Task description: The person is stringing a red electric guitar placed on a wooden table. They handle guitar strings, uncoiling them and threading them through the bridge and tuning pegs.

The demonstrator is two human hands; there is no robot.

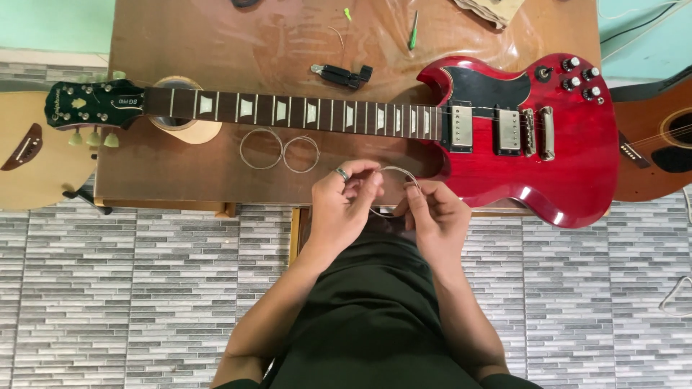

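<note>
Two hands meet at the near edge of the wooden table (180,173), both working one coiled guitar string (398,175). Head view: the left hand (344,202), ring on one finger, has its fingers curled in and pinched on the left side of the coil, thumb against fingertips. The right hand (435,212) has fingers bent and closed on the coil's lower right part, thumb tucked under. The string loop stands between the two hands, held just above the table edge and close in front of the red electric guitar (533,137), which lies flat across the table, neck to the left. Two more coiled strings (280,150) lie loose on the table just below the neck, left of the hands. A black string winder (342,75) and a green screwdriver (413,30) sit beyond the neck. Acoustic guitars lie off both table ends, on the tiled floor.
</note>
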